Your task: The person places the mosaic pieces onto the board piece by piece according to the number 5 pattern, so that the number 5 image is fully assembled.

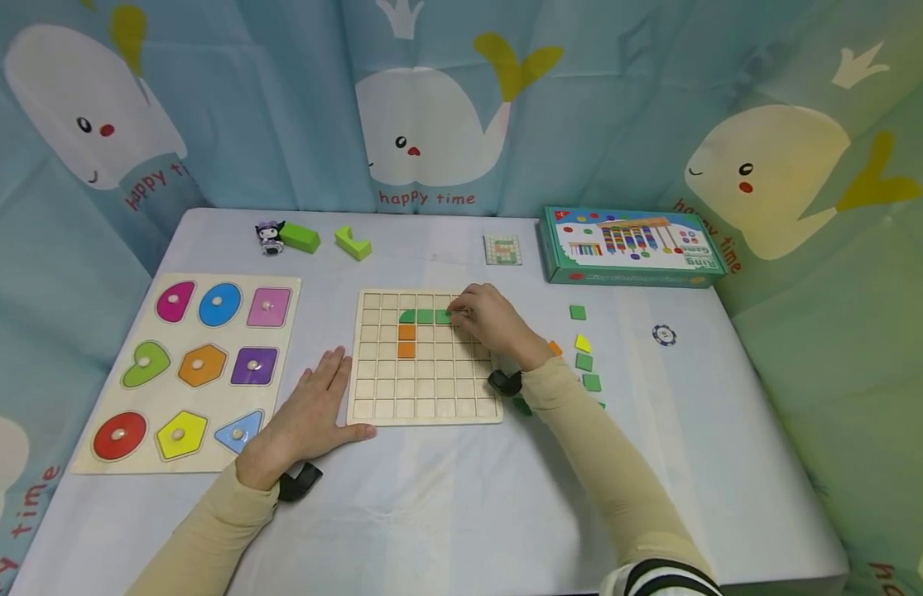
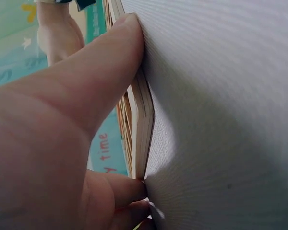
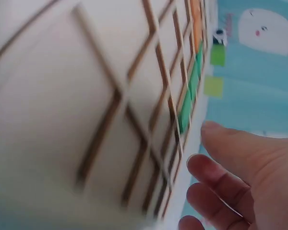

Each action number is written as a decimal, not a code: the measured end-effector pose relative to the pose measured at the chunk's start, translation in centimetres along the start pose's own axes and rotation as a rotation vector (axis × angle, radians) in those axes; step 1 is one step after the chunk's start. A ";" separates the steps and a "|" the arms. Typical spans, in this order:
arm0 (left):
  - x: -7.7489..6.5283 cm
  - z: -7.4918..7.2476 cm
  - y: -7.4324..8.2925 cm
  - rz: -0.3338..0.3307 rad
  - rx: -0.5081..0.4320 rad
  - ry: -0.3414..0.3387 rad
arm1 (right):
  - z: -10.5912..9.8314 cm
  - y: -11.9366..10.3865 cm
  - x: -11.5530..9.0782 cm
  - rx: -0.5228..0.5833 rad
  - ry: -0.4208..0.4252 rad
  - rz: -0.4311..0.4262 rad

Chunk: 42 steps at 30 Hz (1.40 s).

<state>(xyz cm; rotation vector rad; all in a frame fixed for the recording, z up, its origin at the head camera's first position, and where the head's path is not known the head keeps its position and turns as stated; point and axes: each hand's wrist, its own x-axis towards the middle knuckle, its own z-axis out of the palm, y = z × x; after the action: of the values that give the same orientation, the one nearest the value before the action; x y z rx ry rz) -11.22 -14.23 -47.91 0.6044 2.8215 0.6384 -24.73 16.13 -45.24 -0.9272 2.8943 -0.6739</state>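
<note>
Shape board: left of the frame, nine knobbed shapes on it; we'd call this puzzle (image 1: 184, 331) a bystander.
Left hand: just left of centre, spread pretty flat (image 1: 300, 422), fingers by the board's left edge and thumb along its near corner. We read that as steadying.
Grid board: middle of the frame (image 1: 426, 389), flat on the table (image 1: 446, 505), most cells bare.
Tiles in the grid: two orange tiles (image 1: 406, 333) stacked under the rounded end of a row of green tiles (image 1: 425, 316), toward the board's upper part.
Right hand: right of centre, over the row's right end (image 1: 494, 323). Thumb and fingers are loosely bent with a gap, and we see no tile between them; can't tell if it's touching the last green one.
Step in hand: our guess is seating the latest green square.
Pattern card: upper right of centre, small (image 1: 502, 249), too tiny for us to read properly.
Spare tiles: right of the hand, green ones (image 1: 584, 362) plus a yellow one (image 1: 583, 343).
Next move: probably calls for checking the card, then pinching another spare.
</note>
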 end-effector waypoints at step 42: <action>-0.1 0.2 -0.1 0.005 -0.011 0.010 | -6.3 8.4 -7.8 0.108 0.072 0.367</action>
<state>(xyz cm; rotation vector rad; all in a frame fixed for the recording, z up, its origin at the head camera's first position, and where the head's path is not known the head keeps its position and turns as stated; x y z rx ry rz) -11.11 -14.24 -48.11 0.6077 2.8245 0.6598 -23.90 29.10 -43.78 -0.3508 2.9340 -0.8294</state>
